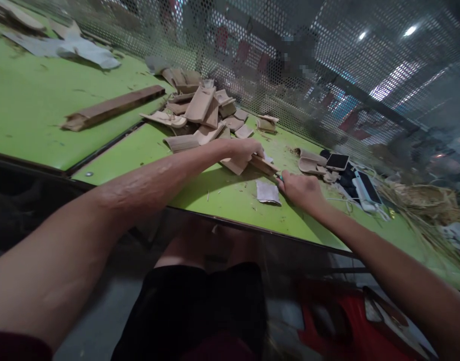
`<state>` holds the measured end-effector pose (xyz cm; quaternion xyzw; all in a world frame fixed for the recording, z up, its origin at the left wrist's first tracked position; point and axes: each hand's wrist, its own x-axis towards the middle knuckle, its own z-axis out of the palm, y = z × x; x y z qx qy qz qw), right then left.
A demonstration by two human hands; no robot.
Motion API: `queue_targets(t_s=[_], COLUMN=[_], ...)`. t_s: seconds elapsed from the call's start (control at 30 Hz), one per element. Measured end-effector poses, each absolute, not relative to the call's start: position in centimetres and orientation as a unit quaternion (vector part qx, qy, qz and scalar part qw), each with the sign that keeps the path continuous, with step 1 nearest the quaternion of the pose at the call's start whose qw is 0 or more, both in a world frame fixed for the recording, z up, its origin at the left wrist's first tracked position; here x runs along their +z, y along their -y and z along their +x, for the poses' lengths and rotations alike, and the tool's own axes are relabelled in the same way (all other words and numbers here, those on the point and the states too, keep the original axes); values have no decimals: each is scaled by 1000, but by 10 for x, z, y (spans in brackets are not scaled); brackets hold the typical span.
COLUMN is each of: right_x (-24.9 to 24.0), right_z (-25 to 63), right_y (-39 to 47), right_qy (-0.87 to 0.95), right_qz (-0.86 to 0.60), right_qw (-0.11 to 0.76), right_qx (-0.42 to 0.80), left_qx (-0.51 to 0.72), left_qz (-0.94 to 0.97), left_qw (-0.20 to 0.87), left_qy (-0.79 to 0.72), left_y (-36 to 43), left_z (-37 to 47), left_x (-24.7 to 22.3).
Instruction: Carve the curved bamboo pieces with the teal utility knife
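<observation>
My left hand (249,149) is closed on a tan, curved piece of dried plant sheath or bamboo (263,164), holding it just above the green table. At the piece's right end my right hand (300,187) is closed around a thin tool (279,177) that shows a bit of teal; its kind is mostly hidden by the fingers. Just below, between the hands, a small grey-white square pad (268,192) lies flat. Behind my left hand rises a loose heap of similar tan curved pieces (200,104).
A long brown square-edged bar (113,108) and crumpled white paper (87,51) lie on the left of the green table (30,95). To the right are a phone (337,161), a white device with a cable (366,189) and straw-like strands (421,220). A perforated screen (230,55) stands behind.
</observation>
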<state>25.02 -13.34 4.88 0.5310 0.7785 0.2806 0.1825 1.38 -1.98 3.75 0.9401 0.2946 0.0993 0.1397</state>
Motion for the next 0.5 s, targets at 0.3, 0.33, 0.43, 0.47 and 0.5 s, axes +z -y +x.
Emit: queue_targets(t_s=[0.3,0.33,0.43,0.47,0.5], right_x=[50,50,49,48,47], right_z=[248,249,251,252,253], right_y=[126,125,123,122,121], right_qy=[-774,-775,-780,-786,-791], right_qz=[542,544,547,544,540], right_qw=[202,201,187,177,168], right_qx=[255,252,240,236,231], left_qx=[97,106,124,124,123], left_qz=[937,939,941,942,941], left_qw=[143,141,142,141,139], left_qy=[-303,-296,-280,-280,-283], left_y=[22,20,11,8,6], left_z=[16,16,15,15,15], left_x=[40,39,33,31,30])
